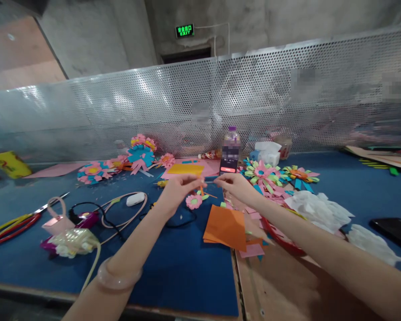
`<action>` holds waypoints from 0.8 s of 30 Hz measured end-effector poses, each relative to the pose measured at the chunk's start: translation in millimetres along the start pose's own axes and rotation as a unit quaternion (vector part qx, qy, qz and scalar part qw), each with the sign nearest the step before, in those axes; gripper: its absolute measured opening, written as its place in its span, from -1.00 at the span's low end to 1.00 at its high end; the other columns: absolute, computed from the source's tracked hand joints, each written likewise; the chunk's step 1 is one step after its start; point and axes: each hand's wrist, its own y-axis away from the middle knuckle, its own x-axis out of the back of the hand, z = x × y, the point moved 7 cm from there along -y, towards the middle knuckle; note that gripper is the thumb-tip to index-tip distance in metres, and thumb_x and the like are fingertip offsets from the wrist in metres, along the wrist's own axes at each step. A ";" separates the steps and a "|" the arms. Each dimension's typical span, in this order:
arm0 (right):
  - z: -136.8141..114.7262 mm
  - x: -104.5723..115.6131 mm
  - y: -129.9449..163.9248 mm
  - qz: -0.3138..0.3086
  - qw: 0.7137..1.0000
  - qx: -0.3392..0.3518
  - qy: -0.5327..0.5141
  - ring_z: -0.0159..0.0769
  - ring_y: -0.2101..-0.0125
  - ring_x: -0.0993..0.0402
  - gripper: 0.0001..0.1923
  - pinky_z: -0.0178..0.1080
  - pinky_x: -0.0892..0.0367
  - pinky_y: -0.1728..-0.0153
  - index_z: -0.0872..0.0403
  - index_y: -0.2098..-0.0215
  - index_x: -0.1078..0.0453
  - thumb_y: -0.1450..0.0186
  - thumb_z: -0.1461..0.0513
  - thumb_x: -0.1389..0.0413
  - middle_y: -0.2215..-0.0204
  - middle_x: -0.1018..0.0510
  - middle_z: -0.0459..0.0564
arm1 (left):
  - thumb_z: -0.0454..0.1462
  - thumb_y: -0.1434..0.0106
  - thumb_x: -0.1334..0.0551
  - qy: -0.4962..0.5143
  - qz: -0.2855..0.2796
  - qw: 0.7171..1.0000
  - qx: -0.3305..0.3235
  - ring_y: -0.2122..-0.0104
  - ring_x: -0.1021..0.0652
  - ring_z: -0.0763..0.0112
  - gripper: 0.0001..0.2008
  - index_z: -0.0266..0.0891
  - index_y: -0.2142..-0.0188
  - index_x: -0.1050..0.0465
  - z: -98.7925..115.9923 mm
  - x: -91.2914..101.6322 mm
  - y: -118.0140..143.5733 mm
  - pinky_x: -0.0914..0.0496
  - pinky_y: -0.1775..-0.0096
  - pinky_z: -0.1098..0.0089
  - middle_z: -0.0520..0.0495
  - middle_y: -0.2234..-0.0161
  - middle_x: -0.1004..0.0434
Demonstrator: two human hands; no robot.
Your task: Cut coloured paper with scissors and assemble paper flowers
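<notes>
My left hand [183,189] and my right hand [233,183] face each other over the middle of the table, fingertips pinched. A small thin translucent piece [209,182] spans the short gap between them; its kind is too small to tell. Below my left fingertips hang or lie thin orange strips [202,191]; I cannot tell whether they are held. Just beneath is a small pink paper flower [194,201] with a pale green centre. A stack of orange paper squares [225,226] lies nearer to me. Behind my hands are a yellow paper sheet [186,169] and a phone [228,166] against a bottle [232,138].
Finished paper flowers [142,154] stand at the back left, others [262,173] at the right. Scissors [36,215], a charger with cables [75,240] and a white plastic item [135,199] lie left. Crumpled tissues [321,209] and a black phone [394,232] lie right. A perforated metal panel [173,102] closes the back.
</notes>
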 end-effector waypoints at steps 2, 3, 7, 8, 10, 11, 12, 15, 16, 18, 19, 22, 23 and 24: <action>9.5 -16.3 -14.2 -0.066 0.991 0.002 0.114 -0.37 0.43 -0.37 -0.83 -0.36 -0.22 0.42 0.12 0.40 -0.49 -0.13 0.23 -0.08 0.41 -0.54 -0.02 | -0.10 -0.01 -0.28 0.025 0.060 0.998 -0.002 0.40 -0.48 0.45 -0.66 -0.30 0.29 -0.49 0.2 21.0 -4.9 -0.33 0.38 0.50 -0.13 0.31 -0.56; 16.2 -25.5 -20.6 -0.102 0.984 -0.008 0.146 -0.37 0.48 -0.37 -0.87 -0.36 -0.21 0.46 0.13 0.45 -0.50 -0.07 0.26 -0.13 0.47 -0.55 -0.03 | -0.09 0.00 -0.28 0.032 0.080 0.996 0.003 0.41 -0.48 0.46 -0.65 -0.30 0.29 -0.48 -1.9 28.3 -6.8 -0.32 0.40 0.51 -0.13 0.32 -0.56; 33.1 -51.0 -41.1 -0.162 0.967 -0.036 0.194 -0.41 0.66 -0.27 -0.98 -0.35 -0.11 0.60 0.14 0.65 -0.48 0.10 0.31 -0.21 0.71 -0.45 -0.07 | -0.10 0.00 -0.29 0.042 0.110 0.993 0.023 0.43 -0.47 0.50 -0.67 -0.31 0.32 -0.48 -11.3 38.5 -9.9 -0.28 0.44 0.54 -0.09 0.40 -0.54; 33.8 -54.9 -45.1 -0.166 0.965 -0.037 0.200 -0.40 0.67 -0.26 -0.97 -0.35 -0.11 0.60 0.14 0.66 -0.48 0.09 0.33 -0.19 0.73 -0.44 -0.07 | -0.10 0.00 -0.29 0.045 0.114 0.992 0.022 0.43 -0.47 0.51 -0.68 -0.31 0.33 -0.48 -12.1 38.4 -9.6 -0.27 0.44 0.55 -0.08 0.40 -0.54; 32.7 -61.3 -51.3 -0.176 0.962 -0.035 0.204 -0.40 0.64 -0.29 -0.92 -0.36 -0.12 0.59 0.14 0.65 -0.48 0.05 0.35 -0.15 0.71 -0.45 -0.07 | -0.10 0.00 -0.29 0.050 0.116 0.992 0.020 0.43 -0.47 0.51 -0.68 -0.31 0.34 -0.47 -12.1 36.9 -8.4 -0.27 0.44 0.55 -0.07 0.39 -0.54; 32.0 -63.6 -53.6 -0.182 0.961 -0.034 0.204 -0.40 0.63 -0.30 -0.92 -0.37 -0.13 0.59 0.13 0.64 -0.48 0.04 0.34 -0.15 0.70 -0.46 -0.08 | -0.11 0.00 -0.29 0.051 0.114 0.992 0.020 0.43 -0.46 0.51 -0.68 -0.31 0.34 -0.47 -11.9 35.8 -7.8 -0.27 0.43 0.55 -0.08 0.38 -0.54; 31.9 -65.1 -55.4 -0.188 0.960 -0.037 0.206 -0.41 0.63 -0.29 -0.93 -0.37 -0.12 0.59 0.13 0.65 -0.47 0.04 0.32 -0.16 0.70 -0.45 -0.09 | -0.11 -0.01 -0.29 0.049 0.110 0.993 0.021 0.43 -0.46 0.51 -0.68 -0.32 0.34 -0.47 -11.6 34.5 -7.3 -0.28 0.43 0.54 -0.08 0.39 -0.53; 36.9 -62.9 -57.4 -0.193 0.953 -0.058 0.225 -0.46 0.70 -0.18 -0.79 -0.37 -0.06 0.64 0.11 0.77 -0.36 0.10 0.21 -0.26 0.81 -0.30 -0.15 | -0.11 -0.03 -0.26 0.039 0.093 0.995 0.020 0.42 -0.46 0.50 -0.68 -0.33 0.32 -0.47 -10.6 31.1 -6.6 -0.28 0.43 0.54 -0.11 0.38 -0.54; 40.2 -60.2 -57.0 -0.193 0.950 -0.067 0.234 -0.48 0.72 -0.12 -0.69 -0.36 -0.02 0.66 0.10 0.84 -0.29 0.13 0.16 -0.28 0.86 -0.21 -0.17 | -0.11 -0.04 -0.26 0.036 0.087 0.995 0.019 0.42 -0.46 0.49 -0.68 -0.33 0.31 -0.48 -10.3 30.2 -6.5 -0.28 0.43 0.54 -0.11 0.36 -0.54; 48.2 -53.1 -55.0 -0.200 0.943 -0.085 0.251 -0.50 0.74 -0.03 -0.52 -0.34 0.02 0.67 0.08 0.93 -0.12 0.18 0.07 -0.30 0.90 -0.06 -0.19 | -0.10 -0.05 -0.25 0.032 0.078 0.996 0.016 0.40 -0.46 0.48 -0.67 -0.33 0.30 -0.48 -9.7 28.5 -6.4 -0.29 0.42 0.53 -0.13 0.32 -0.55; 52.4 -48.8 -53.7 -0.206 0.939 -0.094 0.257 -0.50 0.74 -0.02 -0.46 -0.34 0.02 0.66 0.07 0.96 -0.06 0.22 0.03 -0.31 0.91 -0.02 -0.19 | -0.10 -0.05 -0.25 0.030 0.074 0.997 0.013 0.39 -0.46 0.47 -0.67 -0.32 0.30 -0.48 -9.4 27.7 -6.2 -0.29 0.42 0.53 -0.13 0.30 -0.55; 63.3 -34.5 -49.8 -0.222 0.930 -0.120 0.266 -0.47 0.73 -0.07 -0.43 -0.32 0.01 0.64 0.05 0.98 -0.02 0.29 -0.02 -0.31 0.90 -0.04 -0.17 | -0.11 -0.06 -0.24 0.024 0.062 0.998 0.008 0.39 -0.46 0.47 -0.68 -0.32 0.29 -0.48 -8.5 25.1 -5.7 -0.30 0.42 0.53 -0.14 0.30 -0.55; 65.5 -29.8 -48.7 -0.224 0.929 -0.127 0.265 -0.46 0.72 -0.09 -0.44 -0.32 0.00 0.63 0.05 0.97 -0.04 0.29 -0.02 -0.31 0.89 -0.07 -0.16 | -0.11 -0.06 -0.23 0.022 0.061 0.998 0.007 0.40 -0.46 0.47 -0.67 -0.32 0.28 -0.49 -8.3 24.6 -5.4 -0.30 0.42 0.53 -0.14 0.30 -0.55; 66.8 -25.6 -47.7 -0.222 0.930 -0.131 0.262 -0.45 0.71 -0.10 -0.47 -0.31 -0.01 0.63 0.05 0.96 -0.07 0.29 -0.01 -0.31 0.88 -0.11 -0.16 | -0.11 -0.06 -0.23 0.021 0.060 0.998 0.006 0.40 -0.46 0.47 -0.67 -0.32 0.28 -0.49 -8.2 24.1 -5.2 -0.30 0.43 0.52 -0.14 0.29 -0.55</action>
